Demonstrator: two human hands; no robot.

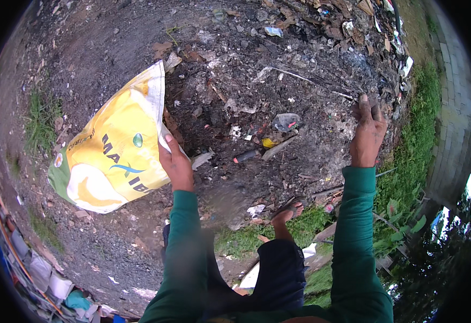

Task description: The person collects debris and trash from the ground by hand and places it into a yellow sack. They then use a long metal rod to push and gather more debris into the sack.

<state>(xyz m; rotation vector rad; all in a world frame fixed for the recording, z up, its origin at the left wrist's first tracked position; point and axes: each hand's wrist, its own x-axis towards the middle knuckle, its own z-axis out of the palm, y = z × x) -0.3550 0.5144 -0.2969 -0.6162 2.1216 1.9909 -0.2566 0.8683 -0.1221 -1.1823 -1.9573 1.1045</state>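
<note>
My left hand [176, 165] grips the rim of a yellow and white printed sack [118, 137] with a green bottom end. The sack lies tilted on the dark ground, its mouth facing right toward the litter. My thumb shows on the outside of the rim, while the other fingers are mostly hidden. Farther right, my right hand [368, 134] reaches down to the ashy ground with its fingers bent together. Beside its fingertips ends a thin pale strip [345, 96]. Whatever is between those fingers is too small or hidden to make out.
Burnt debris covers the ground, with a clear plastic scrap [286, 122], a yellow scrap [268, 142], a flat piece of wood [279, 147] and a dark cylinder [247, 156]. My sandalled foot [286, 212] stands near grass. A block wall [454, 107] runs along the right.
</note>
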